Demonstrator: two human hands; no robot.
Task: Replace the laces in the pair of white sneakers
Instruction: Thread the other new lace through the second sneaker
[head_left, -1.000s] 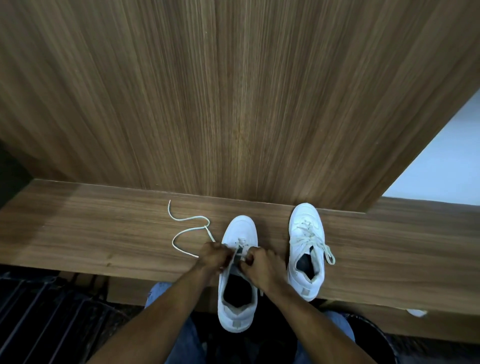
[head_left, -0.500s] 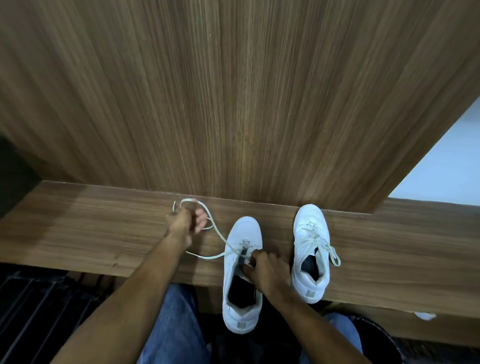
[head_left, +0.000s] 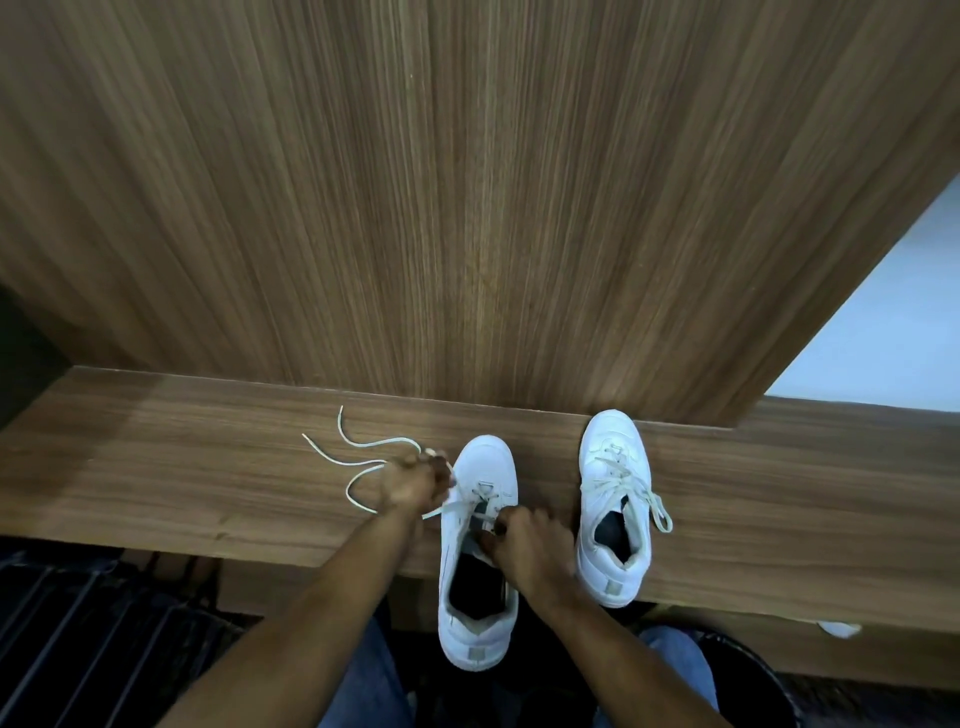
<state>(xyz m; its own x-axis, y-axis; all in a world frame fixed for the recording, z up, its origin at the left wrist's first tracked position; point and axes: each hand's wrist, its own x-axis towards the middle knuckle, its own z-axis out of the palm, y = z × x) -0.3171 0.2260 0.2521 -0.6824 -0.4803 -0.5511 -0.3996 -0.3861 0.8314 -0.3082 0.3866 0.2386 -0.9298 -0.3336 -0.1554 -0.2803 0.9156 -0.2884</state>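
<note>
- The left hand (head_left: 410, 483) sits just left of the toe of the nearer sneaker (head_left: 480, 551), fingers curled round a white lace (head_left: 363, 447) that it grips; the fingertips are blurred, so the exact pinch cannot be made out.
- The right hand (head_left: 524, 538) lies on the tongue area of that same sneaker, fingers curled and pressed at the eyelets on its right side; whether it pinches the lace end or only the shoe's upper I cannot tell.
- From the left hand, one stretch of the lace runs rightward across the sneaker to its lowest eyelets, near the toe; the eyelets above that row look unthreaded.
- The rest of the lace trails left of the hand on the wooden worktop (head_left: 156, 467), in loose curves with two free ends pointing away from the person and a loop below.
- The nearer sneaker stands toe away from the person, its heel hanging past the worktop's front edge above the lap.
- The second sneaker (head_left: 615, 509) stands to the right, apart from the first, toe close to the back panel, fully laced, with a bow hanging over its right side.
- Both forearms reach in from the bottom of the view over blue jeans (head_left: 363, 680).
- A tall wood-grain panel (head_left: 467, 182) rises behind the worktop, and a pale wall (head_left: 883, 322) shows at the right.
- A small white object (head_left: 839, 629) lies at the lower right, too small to identify.
</note>
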